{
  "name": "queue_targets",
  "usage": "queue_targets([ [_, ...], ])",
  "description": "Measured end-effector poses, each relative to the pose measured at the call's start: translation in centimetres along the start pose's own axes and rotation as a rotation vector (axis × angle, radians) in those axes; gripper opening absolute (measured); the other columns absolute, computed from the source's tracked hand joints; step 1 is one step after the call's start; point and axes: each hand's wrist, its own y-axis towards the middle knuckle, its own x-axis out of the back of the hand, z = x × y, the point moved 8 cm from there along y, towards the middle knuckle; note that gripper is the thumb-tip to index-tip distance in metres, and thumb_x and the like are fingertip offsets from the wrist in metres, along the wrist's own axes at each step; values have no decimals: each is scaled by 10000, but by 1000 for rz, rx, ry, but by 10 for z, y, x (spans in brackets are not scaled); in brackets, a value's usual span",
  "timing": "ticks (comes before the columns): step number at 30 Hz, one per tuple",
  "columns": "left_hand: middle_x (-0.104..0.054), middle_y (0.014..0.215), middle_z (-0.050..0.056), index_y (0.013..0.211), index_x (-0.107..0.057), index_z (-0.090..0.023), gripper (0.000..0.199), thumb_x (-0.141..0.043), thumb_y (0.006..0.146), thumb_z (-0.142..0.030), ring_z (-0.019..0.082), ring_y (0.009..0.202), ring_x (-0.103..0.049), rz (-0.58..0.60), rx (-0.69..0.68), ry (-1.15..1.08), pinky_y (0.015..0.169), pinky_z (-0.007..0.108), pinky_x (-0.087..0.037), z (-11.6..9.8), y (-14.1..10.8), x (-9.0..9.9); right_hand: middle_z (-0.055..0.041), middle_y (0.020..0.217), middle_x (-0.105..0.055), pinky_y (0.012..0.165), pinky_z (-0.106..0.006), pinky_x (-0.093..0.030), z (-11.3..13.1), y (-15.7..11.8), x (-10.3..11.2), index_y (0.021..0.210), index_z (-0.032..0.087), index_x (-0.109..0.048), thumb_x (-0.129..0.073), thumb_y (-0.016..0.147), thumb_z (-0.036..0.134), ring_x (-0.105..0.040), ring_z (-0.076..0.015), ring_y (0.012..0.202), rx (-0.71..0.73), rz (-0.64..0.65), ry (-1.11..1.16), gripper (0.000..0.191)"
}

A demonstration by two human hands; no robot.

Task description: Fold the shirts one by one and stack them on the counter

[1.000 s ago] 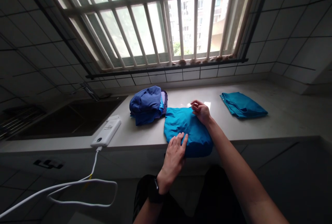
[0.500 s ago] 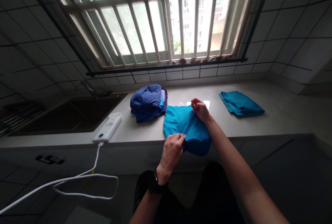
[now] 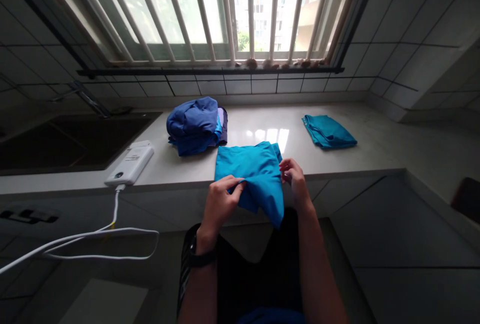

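A bright blue cloth (image 3: 249, 164) lies at the counter's front edge, its near part hanging over. My left hand (image 3: 224, 198), with a dark watch on the wrist, pinches the cloth near its left front. At the cloth's right side is my right hand (image 3: 294, 178), fingers bent and parted, close to the fabric; no grip on it can be seen. A folded teal cloth (image 3: 330, 131) rests farther right. Behind and to the left sits a pile of darker blue and purple cloths (image 3: 195, 125).
A white power bank (image 3: 131, 163) with a white cable (image 3: 115, 209) lies on the left of the counter (image 3: 375, 139). Beyond it are a dark sink (image 3: 75, 141) and a faucet (image 3: 90, 98). A barred window stands behind the counter.
My right hand has moved from the cloth's far edge down to its right side. The cloth's front corner hangs lower, and its far right edge shows. The camera view has shifted.
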Motion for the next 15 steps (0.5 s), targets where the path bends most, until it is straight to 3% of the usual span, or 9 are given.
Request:
queue_targets([
  [3, -723, 757, 22, 820, -819, -188, 257, -677, 904, -384, 176, 720, -640, -99, 96, -115, 703, 270, -495, -1, -1, 16, -10, 810, -626, 575, -275, -405, -17, -12, 12, 893, 249, -626, -645, 848, 460, -539, -172, 689, -83, -120, -147, 217],
  [5, -689, 729, 15, 789, -810, -183, 269, -684, 889, -398, 166, 698, -605, -97, 135, -199, 673, 262, -474, -3, -8, 17, -3, 795, -665, 593, -280, -439, -28, -17, 3, 1000, 243, -646, -721, 830, 572, -579, -178, 676, -191, 1, -195, 378],
  [7, -650, 704, 14, 715, -782, -177, 293, -686, 878, -401, 155, 673, -572, -29, 152, -289, 638, 255, -450, -8, -16, 11, -11, 840, -716, 653, -297, -495, -27, -24, -12, 1095, 235, -660, -789, 786, 581, -638, -191, 715, -221, 175, -158, 481],
  [9, -628, 697, 19, 636, -742, -173, 321, -688, 864, -392, 147, 655, -553, 65, 164, -367, 621, 255, -436, -12, -23, 2, -25, 931, -753, 753, -314, -532, -13, -29, -22, 1089, 236, -686, -819, 771, 536, -684, -208, 819, -138, 236, -116, 457],
  [11, -613, 684, 24, 571, -706, -173, 341, -692, 845, -377, 144, 640, -541, 145, 171, -412, 608, 260, -425, -14, -27, -2, -16, 922, -756, 807, -316, -535, 6, -34, -23, 983, 240, -715, -814, 781, 503, -686, -212, 864, -26, 202, -117, 346],
  [15, -603, 670, 31, 565, -717, -179, 309, -708, 816, -359, 150, 629, -535, 227, 188, -458, 579, 270, -403, -15, -34, 0, 0, 815, -734, 752, -301, -525, 30, -42, -20, 853, 240, -758, -787, 815, 492, -658, -202, 806, 76, 128, -113, 256],
])
